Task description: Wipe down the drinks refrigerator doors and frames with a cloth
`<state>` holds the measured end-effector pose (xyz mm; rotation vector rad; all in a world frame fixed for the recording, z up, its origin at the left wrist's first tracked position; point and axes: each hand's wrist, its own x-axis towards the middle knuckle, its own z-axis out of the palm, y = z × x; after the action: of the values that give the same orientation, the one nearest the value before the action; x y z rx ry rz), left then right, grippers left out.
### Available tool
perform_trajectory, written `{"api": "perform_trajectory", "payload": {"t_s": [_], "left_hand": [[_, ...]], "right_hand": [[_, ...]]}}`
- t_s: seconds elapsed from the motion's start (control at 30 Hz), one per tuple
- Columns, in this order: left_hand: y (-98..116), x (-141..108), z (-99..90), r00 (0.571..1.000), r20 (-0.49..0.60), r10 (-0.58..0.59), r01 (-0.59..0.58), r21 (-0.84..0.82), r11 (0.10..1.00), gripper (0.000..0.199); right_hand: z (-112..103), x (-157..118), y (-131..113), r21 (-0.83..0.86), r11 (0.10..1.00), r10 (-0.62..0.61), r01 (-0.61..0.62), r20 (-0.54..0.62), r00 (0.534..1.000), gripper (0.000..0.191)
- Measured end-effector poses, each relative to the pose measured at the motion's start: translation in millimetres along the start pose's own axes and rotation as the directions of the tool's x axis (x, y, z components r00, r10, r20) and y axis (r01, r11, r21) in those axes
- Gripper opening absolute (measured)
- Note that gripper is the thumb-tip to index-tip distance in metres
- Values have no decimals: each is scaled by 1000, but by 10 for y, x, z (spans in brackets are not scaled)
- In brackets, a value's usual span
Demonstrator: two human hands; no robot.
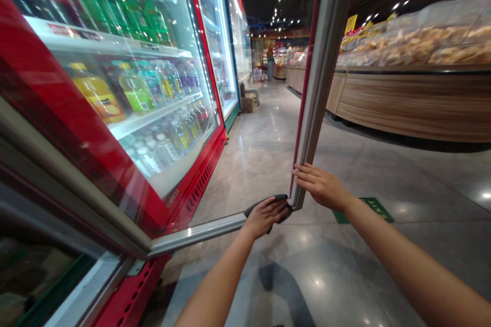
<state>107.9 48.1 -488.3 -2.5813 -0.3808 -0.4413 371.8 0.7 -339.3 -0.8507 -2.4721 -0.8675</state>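
Note:
A glass refrigerator door stands swung out, its metal frame (316,71) rising ahead of me. At its lower corner my left hand (264,216) holds a dark cloth (283,213) against the bottom rail (199,232), fingers together over it. My right hand (321,184) grips the upright edge of the door frame just above that corner, fingers laid across the metal; its thumb is hard to make out. Through the glass, bottles of yellow drink (95,93) and green drink (134,89) show on the lit shelves.
The red refrigerator base (203,173) runs along the left, with more coolers beyond. A wood-panelled display counter (414,99) with bagged goods curves along the right. A green exit sign (378,209) lies on the grey floor (264,138). People (270,61) stand far off.

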Motion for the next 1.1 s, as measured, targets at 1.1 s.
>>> {"api": "perform_trajectory", "payload": {"t_s": [1.1], "left_hand": [[-1048,2158,-2440,849,-518,107,109,369,923,39]], "right_hand": [[-884,451,370,355,812,539,-463,-761,361,35]]}}
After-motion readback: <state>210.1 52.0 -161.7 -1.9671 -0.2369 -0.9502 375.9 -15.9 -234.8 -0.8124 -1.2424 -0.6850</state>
